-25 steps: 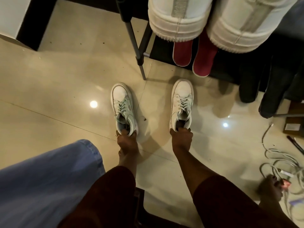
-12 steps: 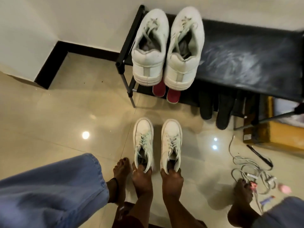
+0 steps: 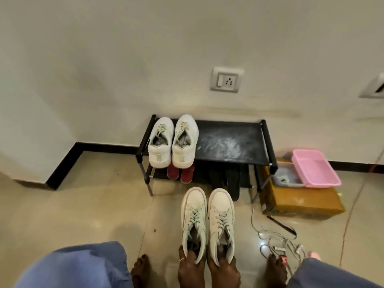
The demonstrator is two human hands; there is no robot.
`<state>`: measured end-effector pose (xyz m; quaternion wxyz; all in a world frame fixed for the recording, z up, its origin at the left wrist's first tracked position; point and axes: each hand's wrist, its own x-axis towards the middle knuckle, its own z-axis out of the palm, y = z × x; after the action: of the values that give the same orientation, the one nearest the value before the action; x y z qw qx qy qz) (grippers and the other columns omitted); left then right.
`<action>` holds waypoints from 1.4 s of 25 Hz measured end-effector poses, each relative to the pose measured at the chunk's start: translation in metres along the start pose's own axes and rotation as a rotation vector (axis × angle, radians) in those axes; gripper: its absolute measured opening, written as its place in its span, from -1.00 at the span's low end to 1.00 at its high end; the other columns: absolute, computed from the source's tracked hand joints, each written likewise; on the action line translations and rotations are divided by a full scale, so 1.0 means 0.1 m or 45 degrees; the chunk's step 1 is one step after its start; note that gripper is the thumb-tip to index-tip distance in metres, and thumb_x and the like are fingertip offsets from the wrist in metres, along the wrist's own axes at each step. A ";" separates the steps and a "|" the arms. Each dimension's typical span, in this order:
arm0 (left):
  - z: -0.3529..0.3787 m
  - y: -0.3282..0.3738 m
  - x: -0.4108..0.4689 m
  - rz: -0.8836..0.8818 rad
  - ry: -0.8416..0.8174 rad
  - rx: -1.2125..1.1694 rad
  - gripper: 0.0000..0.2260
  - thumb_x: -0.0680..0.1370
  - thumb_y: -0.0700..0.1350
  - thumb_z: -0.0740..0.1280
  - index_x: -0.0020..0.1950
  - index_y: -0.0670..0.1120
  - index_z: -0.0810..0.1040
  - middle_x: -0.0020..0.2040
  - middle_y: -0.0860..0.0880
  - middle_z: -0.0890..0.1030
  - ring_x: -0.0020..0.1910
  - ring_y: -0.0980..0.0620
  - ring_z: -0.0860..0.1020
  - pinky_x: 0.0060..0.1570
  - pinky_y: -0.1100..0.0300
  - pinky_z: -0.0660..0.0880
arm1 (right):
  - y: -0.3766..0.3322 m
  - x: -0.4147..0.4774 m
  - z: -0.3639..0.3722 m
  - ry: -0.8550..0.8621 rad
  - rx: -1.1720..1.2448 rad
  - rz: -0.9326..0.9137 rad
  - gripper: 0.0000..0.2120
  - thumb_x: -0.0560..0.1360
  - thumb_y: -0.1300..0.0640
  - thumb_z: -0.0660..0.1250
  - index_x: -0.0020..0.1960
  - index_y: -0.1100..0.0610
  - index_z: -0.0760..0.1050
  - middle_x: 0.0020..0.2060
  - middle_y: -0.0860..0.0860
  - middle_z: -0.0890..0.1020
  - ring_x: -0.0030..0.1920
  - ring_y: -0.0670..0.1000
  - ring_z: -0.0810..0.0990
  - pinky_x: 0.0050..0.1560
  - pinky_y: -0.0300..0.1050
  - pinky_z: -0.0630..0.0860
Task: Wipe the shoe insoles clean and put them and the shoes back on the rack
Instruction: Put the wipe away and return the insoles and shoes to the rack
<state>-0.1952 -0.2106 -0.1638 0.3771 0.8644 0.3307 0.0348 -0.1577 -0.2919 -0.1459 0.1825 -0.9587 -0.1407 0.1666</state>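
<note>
**Left sneaker** [image 3: 194, 217] and **right sneaker** [image 3: 221, 213]: side by side, toes toward the rack [image 3: 228, 140], low in front of it. Whether they clear the floor cannot be told. Your left hand [image 3: 190, 267] grips the left heel collar, and your right hand [image 3: 223, 271] grips the right heel likewise. Judge each shoe light, with a thick stiff sole and a soft padded collar that yields under a pinch, so the toe will likely droop. Take hold at the firmer heel back. Loose laces may snag. Another white pair [image 3: 160, 154] stands at the left end of the top shelf.
</note>
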 end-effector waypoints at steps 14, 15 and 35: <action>-0.71 1.98 1.08 0.046 0.310 -0.172 -0.79 0.42 -0.23 0.39 0.01 -0.29 0.60 0.00 -0.27 0.57 -0.04 -0.24 0.56 -0.11 0.07 0.43 | -0.33 1.00 -1.78 0.587 0.300 0.056 -0.86 0.35 0.14 0.46 -0.13 0.17 0.62 -0.24 0.17 0.62 -0.24 0.17 0.60 -0.33 -0.13 0.47; -0.71 2.07 1.22 0.033 0.304 -0.139 -0.77 0.44 -0.21 0.37 0.05 -0.28 0.58 0.04 -0.27 0.56 -0.01 -0.24 0.55 -0.08 0.07 0.42 | -0.34 1.15 -1.84 0.570 0.306 0.061 -0.82 0.43 0.10 0.38 -0.02 0.18 0.60 -0.13 0.18 0.61 -0.13 0.17 0.59 -0.24 -0.12 0.42; -0.31 2.22 2.53 -0.120 0.154 -0.034 -0.74 0.52 -0.18 0.32 0.20 -0.17 0.46 0.15 -0.23 0.47 0.06 -0.19 0.52 0.02 0.03 0.48 | -0.40 2.69 -1.75 0.369 0.323 0.140 -0.76 0.51 0.12 0.29 0.14 0.19 0.47 0.03 0.21 0.57 -0.04 0.16 0.58 -0.05 -0.06 0.52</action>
<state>0.1134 -0.1501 -0.0395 0.3693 0.8390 0.3928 0.0734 0.1424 -0.2200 -0.0480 0.3107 -0.9483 -0.0381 0.0530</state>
